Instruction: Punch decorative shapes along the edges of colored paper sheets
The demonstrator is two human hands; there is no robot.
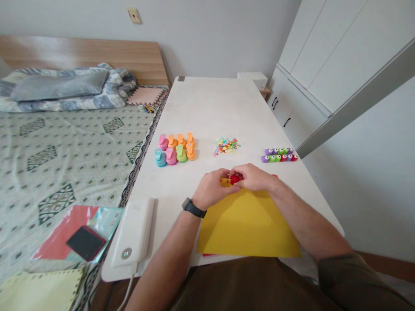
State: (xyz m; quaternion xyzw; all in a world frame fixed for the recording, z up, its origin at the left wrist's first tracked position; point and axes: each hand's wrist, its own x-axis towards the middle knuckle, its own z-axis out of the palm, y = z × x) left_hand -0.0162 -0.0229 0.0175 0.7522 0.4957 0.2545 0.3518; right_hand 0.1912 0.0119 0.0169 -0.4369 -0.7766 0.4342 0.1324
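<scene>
A sheet of yellow paper lies in front of me, with punched flower-shaped holes showing red along its far edge. My left hand pinches that edge near the holes. A small red craft punch sits at the edge of the sheet, between both hands. My right hand has its fingers closed round the punch, which they partly hide. Beyond the hands lies a loose pile of coloured paper cut-outs.
Several large colourful craft punches stand in two rows at the left. Two rows of small punches are at the right. A white device with a cable occupies the table's near-left corner. A bed adjoins the table, with a phone on it.
</scene>
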